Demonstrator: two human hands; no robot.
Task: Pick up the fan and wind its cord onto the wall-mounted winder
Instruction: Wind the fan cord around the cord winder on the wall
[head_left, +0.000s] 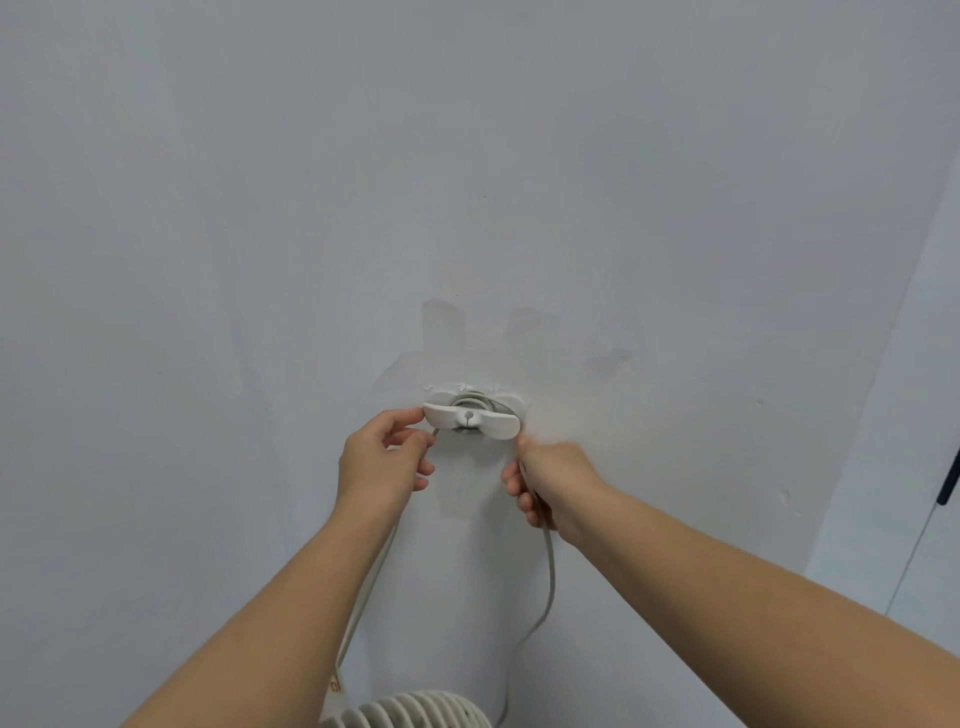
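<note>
A white winder is fixed to the pale wall, with a few turns of grey-white cord wrapped around its hub. My left hand pinches the cord just under the winder's left wing. My right hand grips the cord below the right wing. From both hands the cord hangs down toward the white fan, whose ribbed grille shows at the bottom edge.
The wall around the winder has patched, peeling paint. At the far right runs a lighter panel with a dark handle on its edge.
</note>
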